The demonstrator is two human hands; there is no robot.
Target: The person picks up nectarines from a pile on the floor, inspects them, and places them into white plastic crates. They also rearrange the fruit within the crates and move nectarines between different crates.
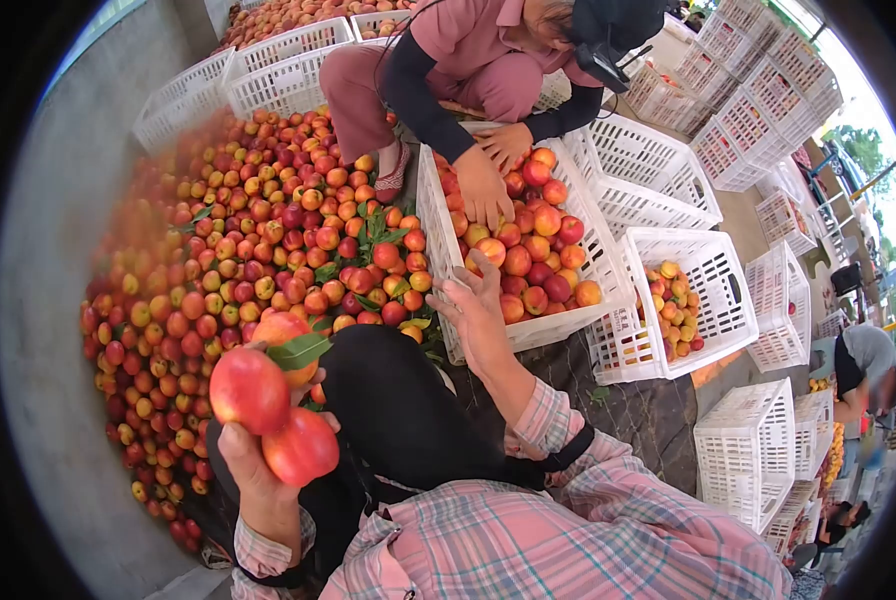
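Several red-orange nectarines (251, 391) are held in my left hand (258, 475), one with a green leaf, raised above my lap. My right hand (478, 310) is beside the near left edge of a white crate (558, 325), fingers apart, with nothing seen in it. Large nectarines (538, 250) fill much of that crate. To the left a big heap of smaller nectarines (238, 230) with some leaves spreads over the ground.
A co-worker (448, 90) squats across the crate, both hands on its fruit. A second crate (708, 290) holds smaller fruit; an empty one (648, 170) lies behind it. More crates are stacked at right. A concrete wall (48, 300) bounds the left.
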